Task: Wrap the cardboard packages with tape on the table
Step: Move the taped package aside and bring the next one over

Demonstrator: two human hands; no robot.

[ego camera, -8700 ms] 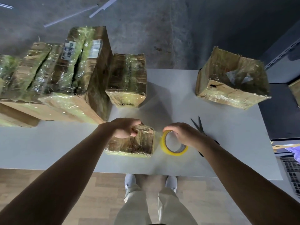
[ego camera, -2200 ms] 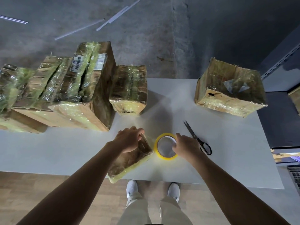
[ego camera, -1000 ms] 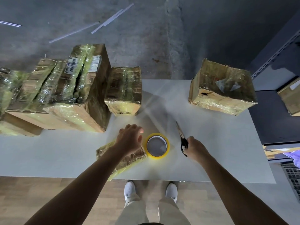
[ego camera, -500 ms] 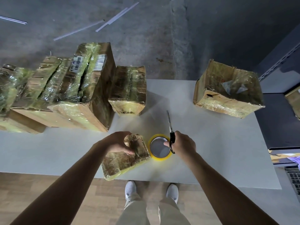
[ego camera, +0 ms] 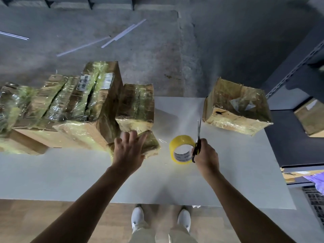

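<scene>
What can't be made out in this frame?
Head view:
- Small package: top mostly covered by the left hand.
- Scissors: handles buried in the right hand; blade gap too thin to judge.
- Tape roll: core print too small to read.
- Leftmost package: cut off by the frame edge.

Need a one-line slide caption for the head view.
Left hand rests flat on a small taped package; right hand holds scissors beside the yellow tape roll.

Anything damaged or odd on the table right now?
Yes: the large tape-wrapped cardboard box at the far right of the grey table looks battered, with a dark tear in its near face and a crumpled, dented top. Thin white strips litter the concrete floor beyond.
</scene>
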